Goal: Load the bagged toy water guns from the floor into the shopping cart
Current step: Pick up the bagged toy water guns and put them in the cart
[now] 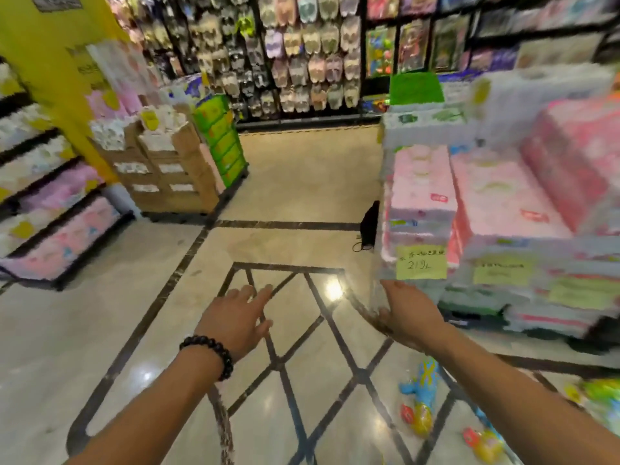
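Hands out front and holding nothing: our left hand (236, 318) has its fingers spread flat, our right hand (407, 317) is relaxed and open too. We see the bagged toy water guns (421, 396) lying on the floor (295, 182) under our right forearm, and no cart's in view.

The floor (302, 182) is polished stone-look tile, glossy enough to mirror the ceiling lights, with dark inlaid strips. The toy water guns (419, 397) near its lower right edge are bright, shiny plastic; their clear bags are hard to make out. Boxes (174, 169) at the left are matt brown cardboard. The stacked packs (503, 203) are wrapped in glossy film, with matt paper price notes (421, 262). The bracelet (211, 354) has smooth, dark glossy beads.
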Tool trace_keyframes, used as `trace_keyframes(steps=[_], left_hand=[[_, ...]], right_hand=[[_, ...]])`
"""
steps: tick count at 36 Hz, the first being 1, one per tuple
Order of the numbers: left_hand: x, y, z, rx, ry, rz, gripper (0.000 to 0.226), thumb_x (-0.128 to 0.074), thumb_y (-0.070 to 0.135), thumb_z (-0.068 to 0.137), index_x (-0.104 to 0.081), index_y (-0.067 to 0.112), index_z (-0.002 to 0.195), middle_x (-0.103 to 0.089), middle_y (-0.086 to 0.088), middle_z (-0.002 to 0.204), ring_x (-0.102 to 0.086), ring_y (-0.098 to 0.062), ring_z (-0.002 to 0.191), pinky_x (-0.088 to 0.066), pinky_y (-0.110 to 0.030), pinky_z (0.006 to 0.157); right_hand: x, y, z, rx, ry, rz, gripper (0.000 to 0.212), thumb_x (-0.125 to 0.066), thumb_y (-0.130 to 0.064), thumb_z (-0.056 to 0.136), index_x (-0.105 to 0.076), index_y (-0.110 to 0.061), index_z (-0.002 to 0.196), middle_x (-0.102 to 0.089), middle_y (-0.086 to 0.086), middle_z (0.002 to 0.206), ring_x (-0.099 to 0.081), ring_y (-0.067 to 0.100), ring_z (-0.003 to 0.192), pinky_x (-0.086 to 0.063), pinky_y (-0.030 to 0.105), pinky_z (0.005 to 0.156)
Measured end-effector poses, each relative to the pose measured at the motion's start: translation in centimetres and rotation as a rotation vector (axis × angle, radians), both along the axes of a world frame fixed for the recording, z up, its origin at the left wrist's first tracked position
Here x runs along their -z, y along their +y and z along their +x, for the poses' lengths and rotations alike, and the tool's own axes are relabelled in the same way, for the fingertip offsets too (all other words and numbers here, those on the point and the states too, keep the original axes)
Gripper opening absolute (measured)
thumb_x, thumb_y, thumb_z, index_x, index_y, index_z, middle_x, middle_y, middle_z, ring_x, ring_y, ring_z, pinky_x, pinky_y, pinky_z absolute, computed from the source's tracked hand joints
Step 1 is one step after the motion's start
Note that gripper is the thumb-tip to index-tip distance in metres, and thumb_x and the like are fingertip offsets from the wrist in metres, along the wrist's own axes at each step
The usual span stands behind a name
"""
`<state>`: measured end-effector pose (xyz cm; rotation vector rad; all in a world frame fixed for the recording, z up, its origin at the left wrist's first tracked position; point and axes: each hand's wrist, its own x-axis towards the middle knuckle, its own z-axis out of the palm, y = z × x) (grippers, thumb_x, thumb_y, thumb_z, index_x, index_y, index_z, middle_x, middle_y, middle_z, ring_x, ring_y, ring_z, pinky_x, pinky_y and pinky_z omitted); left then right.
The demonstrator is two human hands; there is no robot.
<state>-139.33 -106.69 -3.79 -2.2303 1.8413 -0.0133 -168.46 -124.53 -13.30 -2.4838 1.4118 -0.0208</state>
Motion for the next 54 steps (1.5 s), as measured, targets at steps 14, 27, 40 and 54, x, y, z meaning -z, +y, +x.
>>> trace_keyframes(steps=[14, 27, 40, 54], left_hand=[[2.8, -18.7, 2.6, 0.746, 0.130, 0.016, 0.068, -0.047, 0.055, 0.101, -0.017, 0.037, 0.159, -0.039, 0.002, 0.157, -0.046, -0.023, 0.133, -0.045, -0.039, 0.102], [2.3, -21.8, -4.4, 1.295, 0.111, 0.075, 0.067, -0.047, 0.053, 0.101, -0.020, 0.033, 0.160, -0.040, 0.002, 0.154, -0.048, -0.025, 0.132, -0.047, -0.042, 0.101], [7.3, -23.1, -12.7, 1.402, 0.070, 0.177, 0.064, -0.046, 0.055, 0.099, -0.024, 0.033, 0.156, -0.048, 0.001, 0.145, -0.052, -0.025, 0.125, -0.050, -0.041, 0.097], [13.8, -32.5, -21.8, 1.561, 0.141, 0.316, 0.063, -0.048, 0.055, 0.099, -0.027, 0.032, 0.154, -0.050, 0.000, 0.142, -0.054, -0.027, 0.122, -0.051, -0.041, 0.095]], right_hand=[[-2.0, 6.0, -2.4, 0.794, 0.052, -0.014, 0.062, -0.061, -0.046, 0.093, -0.041, -0.025, 0.147, -0.058, 0.010, 0.136, -0.059, 0.036, 0.117, -0.055, 0.046, 0.089], [-2.3, 21.0, -1.0, 1.364, 0.064, 0.066, 0.058, -0.057, -0.048, 0.092, -0.045, -0.025, 0.143, -0.058, 0.010, 0.129, -0.057, 0.037, 0.116, -0.055, 0.046, 0.087], [2.9, 22.9, -3.2, 1.518, -0.009, 0.145, 0.059, -0.058, -0.047, 0.099, -0.038, -0.022, 0.148, -0.048, 0.009, 0.146, -0.051, 0.037, 0.125, -0.052, 0.046, 0.086], [6.2, 16.2, -3.7, 1.749, -0.052, 0.164, 0.071, -0.057, -0.045, 0.099, -0.025, -0.028, 0.159, -0.039, 0.008, 0.154, -0.050, 0.036, 0.125, -0.053, 0.047, 0.092]])
